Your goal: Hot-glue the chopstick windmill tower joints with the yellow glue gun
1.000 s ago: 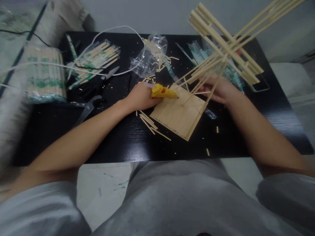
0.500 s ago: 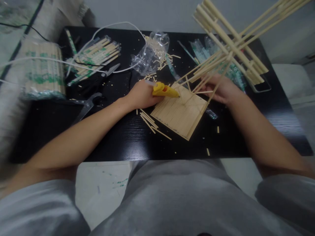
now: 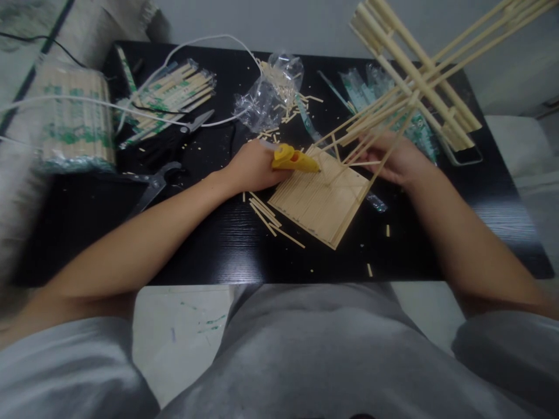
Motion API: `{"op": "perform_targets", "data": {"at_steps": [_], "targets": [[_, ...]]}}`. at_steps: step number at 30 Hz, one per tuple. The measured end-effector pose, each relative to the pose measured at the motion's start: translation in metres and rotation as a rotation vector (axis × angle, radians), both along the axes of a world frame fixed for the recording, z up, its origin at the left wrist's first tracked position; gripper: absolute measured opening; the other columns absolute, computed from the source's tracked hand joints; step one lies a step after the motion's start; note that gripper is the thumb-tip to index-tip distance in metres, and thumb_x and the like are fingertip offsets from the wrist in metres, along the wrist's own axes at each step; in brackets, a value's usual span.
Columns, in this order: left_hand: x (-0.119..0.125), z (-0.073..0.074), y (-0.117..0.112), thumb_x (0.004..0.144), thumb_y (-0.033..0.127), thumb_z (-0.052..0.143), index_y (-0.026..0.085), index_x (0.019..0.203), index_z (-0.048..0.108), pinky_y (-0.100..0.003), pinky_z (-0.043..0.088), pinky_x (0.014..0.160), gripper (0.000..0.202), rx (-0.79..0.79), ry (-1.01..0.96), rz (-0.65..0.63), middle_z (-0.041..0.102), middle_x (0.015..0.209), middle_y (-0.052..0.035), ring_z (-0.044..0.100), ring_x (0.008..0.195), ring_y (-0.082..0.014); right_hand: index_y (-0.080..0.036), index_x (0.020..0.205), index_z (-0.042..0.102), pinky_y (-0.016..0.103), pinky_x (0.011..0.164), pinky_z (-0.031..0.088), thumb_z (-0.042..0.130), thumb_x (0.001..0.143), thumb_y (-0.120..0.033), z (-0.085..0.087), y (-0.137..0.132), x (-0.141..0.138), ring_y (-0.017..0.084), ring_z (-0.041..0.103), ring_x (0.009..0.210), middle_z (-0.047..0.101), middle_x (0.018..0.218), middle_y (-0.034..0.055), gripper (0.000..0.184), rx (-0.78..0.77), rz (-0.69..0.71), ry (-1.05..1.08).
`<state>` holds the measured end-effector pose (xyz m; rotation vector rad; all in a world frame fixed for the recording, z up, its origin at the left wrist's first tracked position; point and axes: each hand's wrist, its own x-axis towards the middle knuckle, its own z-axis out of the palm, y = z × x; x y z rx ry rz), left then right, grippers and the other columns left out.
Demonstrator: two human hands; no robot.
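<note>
My left hand (image 3: 250,166) is wrapped round a yellow hot glue gun (image 3: 296,159). The nozzle points right, at the foot of the thin struts on a square base of wooden sticks (image 3: 317,209). Those struts lean up and to the right to a large cross of sticks (image 3: 430,87), shaped like windmill blades. Behind the struts, my right hand (image 3: 395,158) has its fingers curled in on the stick windmill model; a short stick end shows by the fingertips. The struts partly cover these fingers.
Cut sticks (image 3: 264,214) lie left of the base. Pliers (image 3: 157,183), scissors (image 3: 196,123) and wrapped chopsticks (image 3: 174,96) are at the left, with a big chopstick pack (image 3: 76,122) beyond. A crumpled clear bag (image 3: 262,102) and a white cable (image 3: 205,39) lie behind. Wrappers (image 3: 360,87) are at the back right.
Both hands, the glue gun and the stick model keep nearly the same places. The whole view has shifted only slightly.
</note>
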<state>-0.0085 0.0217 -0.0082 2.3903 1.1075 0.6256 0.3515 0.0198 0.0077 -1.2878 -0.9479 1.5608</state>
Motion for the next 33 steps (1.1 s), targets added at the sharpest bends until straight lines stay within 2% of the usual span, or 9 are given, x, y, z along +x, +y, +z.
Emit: {"op": "perform_targets", "data": {"at_steps": [3,8,14,17,20,23,28,33], "targets": [[0.000,0.000,0.000,0.095,0.033,0.084,0.025,0.107,0.084,-0.040,0.062,0.098,0.014,-0.010,0.001,0.005,0.084,0.095,-0.0051,0.083,0.107,-0.0303,-0.018,0.102,0.080,0.033,0.087,0.076,0.064,0.124,-0.004,0.001,-0.001,-0.002,0.018,0.080,0.074,0.079,0.081,0.0024,0.031,0.009,-0.015,0.002],[0.001,-0.002,0.000,0.094,0.035,0.085,0.024,0.109,0.083,-0.041,0.061,0.101,0.018,0.004,0.003,0.004,0.085,0.100,-0.0062,0.082,0.111,-0.0317,-0.019,0.099,0.077,0.032,0.091,0.076,0.068,0.124,-0.006,0.004,-0.003,-0.005,0.015,0.077,0.070,0.073,0.076,-0.0010,0.030,-0.004,-0.021,-0.002],[0.002,-0.002,0.000,0.093,0.036,0.084,0.025,0.108,0.084,-0.042,0.061,0.101,0.019,-0.003,-0.019,0.011,0.084,0.099,-0.0055,0.082,0.112,-0.0331,-0.019,0.104,0.079,0.035,0.090,0.078,0.081,0.119,-0.011,0.005,-0.002,-0.004,0.018,0.083,0.078,0.081,0.087,0.0019,0.017,0.000,0.010,0.003],[0.003,-0.002,0.000,0.093,0.037,0.084,0.025,0.108,0.085,-0.043,0.061,0.103,0.019,-0.019,-0.032,0.013,0.083,0.100,-0.0050,0.082,0.115,-0.0340,-0.020,0.103,0.077,0.032,0.088,0.078,0.077,0.120,-0.010,-0.001,0.001,0.001,0.017,0.084,0.079,0.081,0.087,0.0021,0.019,0.012,0.013,-0.015],[0.005,-0.005,0.002,0.093,0.038,0.086,0.025,0.106,0.085,-0.043,0.060,0.106,0.019,-0.034,-0.048,0.023,0.081,0.099,-0.0045,0.082,0.119,-0.0347,-0.027,0.104,0.075,0.028,0.088,0.080,0.073,0.120,-0.008,-0.010,0.007,0.014,0.016,0.081,0.075,0.076,0.079,-0.0017,0.025,0.038,0.067,0.010],[0.006,-0.010,0.004,0.093,0.041,0.087,0.024,0.103,0.084,-0.046,0.059,0.111,0.020,-0.048,-0.057,0.048,0.079,0.097,-0.0032,0.082,0.122,-0.0363,-0.039,0.108,0.077,0.027,0.091,0.080,0.083,0.117,-0.012,-0.018,0.014,0.026,0.016,0.080,0.072,0.077,0.078,-0.0028,0.029,0.028,0.148,0.069],[0.009,-0.007,0.002,0.094,0.042,0.087,0.023,0.101,0.082,-0.047,0.060,0.114,0.021,-0.060,-0.028,0.066,0.078,0.097,-0.0021,0.083,0.120,-0.0351,-0.024,0.093,0.080,0.030,0.079,0.078,0.078,0.113,-0.008,-0.015,0.016,0.023,0.014,0.072,0.063,0.072,0.072,-0.0009,0.026,0.003,-0.008,-0.085],[0.008,0.000,-0.004,0.092,0.037,0.086,0.024,0.100,0.083,-0.043,0.062,0.100,0.016,-0.020,0.022,0.040,0.084,0.096,-0.0048,0.083,0.106,-0.0321,-0.022,0.090,0.085,0.030,0.076,0.075,0.083,0.107,-0.011,-0.013,0.013,0.017,0.015,0.072,0.064,0.075,0.079,0.0035,0.020,0.012,0.012,-0.083]]}}
